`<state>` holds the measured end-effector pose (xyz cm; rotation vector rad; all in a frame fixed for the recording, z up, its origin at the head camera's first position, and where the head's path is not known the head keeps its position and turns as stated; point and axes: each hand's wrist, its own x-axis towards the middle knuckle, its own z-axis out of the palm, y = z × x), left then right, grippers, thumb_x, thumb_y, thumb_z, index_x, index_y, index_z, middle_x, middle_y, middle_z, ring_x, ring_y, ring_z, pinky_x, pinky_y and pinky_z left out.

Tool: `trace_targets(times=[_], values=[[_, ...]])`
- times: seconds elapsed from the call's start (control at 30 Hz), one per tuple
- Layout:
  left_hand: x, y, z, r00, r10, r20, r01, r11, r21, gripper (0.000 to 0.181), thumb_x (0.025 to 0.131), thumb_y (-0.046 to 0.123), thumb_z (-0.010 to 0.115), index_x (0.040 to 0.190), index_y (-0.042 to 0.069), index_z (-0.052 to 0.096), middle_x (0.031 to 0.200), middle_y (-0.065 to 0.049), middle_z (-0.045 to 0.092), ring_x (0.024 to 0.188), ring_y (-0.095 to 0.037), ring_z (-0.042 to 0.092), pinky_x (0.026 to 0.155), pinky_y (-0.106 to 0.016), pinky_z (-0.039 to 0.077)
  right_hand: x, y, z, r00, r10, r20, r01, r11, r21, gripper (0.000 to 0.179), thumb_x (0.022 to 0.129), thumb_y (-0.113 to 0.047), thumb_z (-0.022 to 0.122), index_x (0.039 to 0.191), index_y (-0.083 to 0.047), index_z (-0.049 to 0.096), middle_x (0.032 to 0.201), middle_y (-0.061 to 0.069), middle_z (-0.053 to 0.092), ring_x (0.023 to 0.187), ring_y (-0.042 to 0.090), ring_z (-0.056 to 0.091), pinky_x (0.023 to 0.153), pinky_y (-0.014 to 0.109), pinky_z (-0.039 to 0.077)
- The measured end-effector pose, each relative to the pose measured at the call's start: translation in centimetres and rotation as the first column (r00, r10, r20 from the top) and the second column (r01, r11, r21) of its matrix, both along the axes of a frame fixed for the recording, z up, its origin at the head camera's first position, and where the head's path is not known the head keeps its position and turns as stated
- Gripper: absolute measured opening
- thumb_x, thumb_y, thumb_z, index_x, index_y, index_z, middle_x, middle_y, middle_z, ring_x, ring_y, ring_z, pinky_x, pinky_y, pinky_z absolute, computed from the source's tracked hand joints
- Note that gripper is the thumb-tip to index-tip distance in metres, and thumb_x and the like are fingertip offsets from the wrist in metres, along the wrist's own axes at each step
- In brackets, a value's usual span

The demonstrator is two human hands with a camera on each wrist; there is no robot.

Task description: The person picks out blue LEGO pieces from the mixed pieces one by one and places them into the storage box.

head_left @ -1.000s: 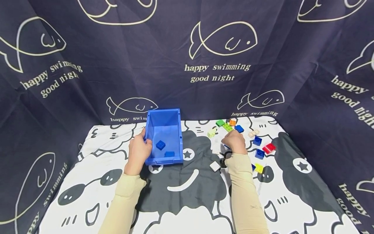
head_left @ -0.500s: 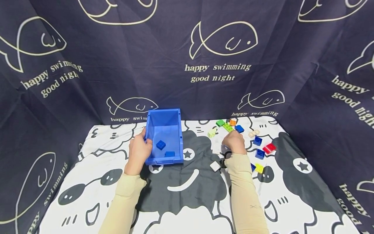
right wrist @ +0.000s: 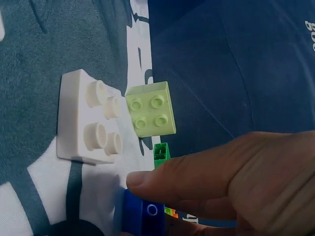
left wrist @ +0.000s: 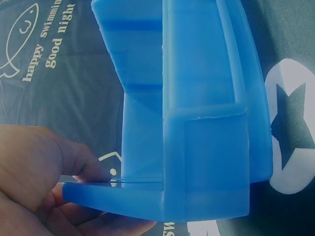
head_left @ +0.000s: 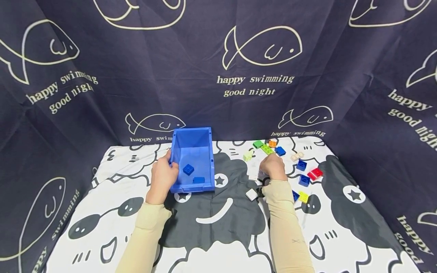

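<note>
My left hand point(head_left: 164, 173) grips the left wall of a blue plastic bin point(head_left: 213, 172), thumb on one side and fingers on the other. Inside the bin lie two blue bricks, a square one point(head_left: 188, 169) and one nearer the front point(head_left: 198, 180). My right hand point(head_left: 273, 167) is low over the cloth and pinches a blue brick point(right wrist: 142, 214) between thumb and fingers; part of it is hidden by the hand. Close by in the right wrist view are a white brick point(right wrist: 74, 118) with its studs showing and a pale green brick point(right wrist: 152, 110).
Around the right hand lie green point(head_left: 257, 144), lime point(head_left: 267, 149), orange point(head_left: 272, 143), blue point(head_left: 280, 151), cream point(head_left: 297, 156), red point(head_left: 315, 174) and yellow bricks point(head_left: 303, 196). A white brick point(head_left: 251, 195) is nearer me. A dark curtain point(head_left: 218, 110) stands behind the patterned cloth point(head_left: 211, 261).
Both hands hold nearly the same places. The sliver of blue brick seen under my right hand earlier is now hidden in the head view. The bin has not moved.
</note>
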<state>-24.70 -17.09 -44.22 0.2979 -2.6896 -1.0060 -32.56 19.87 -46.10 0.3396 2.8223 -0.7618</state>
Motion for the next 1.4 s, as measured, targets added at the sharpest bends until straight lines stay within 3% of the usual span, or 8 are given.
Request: trace_targets(times=[0.23, 0.37, 0.47, 0.7, 0.97, 1.2, 1.4], values=[[0.0, -0.1, -0.2, 1.0, -0.007, -0.02, 0.007, 1.0, -0.008, 0.06, 0.093, 0.012, 0.058, 0.151, 0.001, 0.05, 0.137, -0.031, 0.06, 0.105, -0.055, 0.066, 0.086, -0.063, 0.051, 0.4, -0.1, 0.8, 0.997, 0.034, -0.07, -0.036, 0.999, -0.025, 0.018, 0.081, -0.01, 0.06, 0.069, -0.008, 0.073, 0.097, 0.019, 0.071, 0.092, 0.038, 0.06, 0.079, 0.046, 0.049], [0.0, -0.1, -0.2, 1.0, -0.008, -0.02, 0.008, 1.0, -0.009, 0.06, 0.092, 0.012, 0.058, 0.151, 0.001, 0.05, 0.137, -0.032, 0.06, 0.105, -0.055, 0.066, 0.085, -0.063, 0.051, 0.5, -0.1, 1.4, 0.991, 0.037, -0.126, -0.042, 0.998, -0.041, 0.014, 0.081, -0.01, 0.066, 0.085, -0.006, 0.079, 0.102, 0.018, 0.074, 0.096, 0.038, 0.063, 0.081, 0.048, 0.05], [0.0, -0.1, -0.2, 1.0, -0.005, -0.021, 0.005, 1.0, -0.007, 0.06, 0.092, 0.012, 0.058, 0.151, 0.001, 0.05, 0.137, -0.031, 0.06, 0.105, -0.055, 0.066, 0.085, -0.064, 0.051, 0.5, -0.3, 1.8, 0.982, 0.05, -0.182, -0.057, 0.998, -0.032, 0.023, 0.079, -0.011, 0.07, 0.098, -0.006, 0.081, 0.11, 0.019, 0.075, 0.107, 0.042, 0.064, 0.088, 0.05, 0.05], [0.0, 0.0, 0.0, 1.0, -0.004, -0.018, 0.004, 1.0, -0.005, 0.06, 0.092, 0.012, 0.058, 0.151, 0.0, 0.051, 0.137, -0.032, 0.06, 0.107, -0.055, 0.066, 0.086, -0.064, 0.051, 1.4, -1.3, 3.6, 0.959, 0.069, -0.274, -0.078, 0.997, -0.025, 0.031, 0.079, -0.011, 0.067, 0.107, -0.004, 0.079, 0.11, 0.02, 0.075, 0.116, 0.049, 0.06, 0.098, 0.054, 0.045], [0.1, 0.1, -0.2, 1.0, 0.001, -0.007, -0.001, 1.0, -0.002, 0.06, 0.093, 0.012, 0.059, 0.151, 0.0, 0.05, 0.137, -0.031, 0.06, 0.107, -0.055, 0.066, 0.087, -0.063, 0.051, 2.8, -1.8, 5.5, 0.926, 0.041, -0.375, -0.071, 0.995, -0.066, 0.028, 0.08, -0.013, 0.068, 0.105, -0.005, 0.079, 0.098, 0.015, 0.075, 0.102, 0.046, 0.063, 0.092, 0.055, 0.047], [0.1, 0.0, -0.5, 0.999, -0.007, -0.043, 0.006, 1.0, -0.015, 0.059, 0.091, 0.011, 0.059, 0.148, -0.002, 0.053, 0.135, -0.031, 0.061, 0.106, -0.056, 0.066, 0.086, -0.063, 0.051, 3.2, -3.2, 6.6, 0.888, 0.075, -0.453, -0.112, 0.992, -0.054, 0.029, 0.08, -0.012, 0.066, 0.104, -0.003, 0.079, 0.098, 0.017, 0.077, 0.097, 0.044, 0.066, 0.085, 0.055, 0.048], [0.0, -0.2, -0.4, 0.999, -0.013, -0.051, 0.012, 1.0, -0.016, 0.059, 0.091, 0.011, 0.059, 0.148, -0.002, 0.053, 0.135, -0.031, 0.061, 0.106, -0.056, 0.066, 0.087, -0.063, 0.051, 3.3, -4.9, 7.8, 0.872, 0.114, -0.476, -0.154, 0.987, -0.045, 0.026, 0.083, -0.011, 0.068, 0.106, -0.004, 0.078, 0.099, 0.016, 0.076, 0.095, 0.04, 0.067, 0.087, 0.053, 0.047]])
